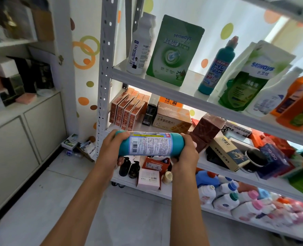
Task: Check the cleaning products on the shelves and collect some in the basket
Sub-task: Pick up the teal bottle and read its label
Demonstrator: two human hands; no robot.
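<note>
I hold a teal bottle (151,144) sideways in front of the shelving, its back label with barcode facing me. My left hand (112,146) grips its left end and my right hand (187,150) grips its right end. On the upper shelf (165,86) stand a white Oil enemy bottle (139,50), a green seaways pouch (173,52), a matching teal bottle with a red cap (216,68), another seaways pouch (248,80), a white bottle (269,95) and an orange bottle (298,103). No basket is in view.
The middle shelf holds orange boxes (127,110), a cake box (172,119) and dark cartons (207,128). The bottom shelf carries black pump bottles (129,167) and several white detergent bottles (236,197). A white cabinet (22,135) stands left. The floor is grey tile (40,201).
</note>
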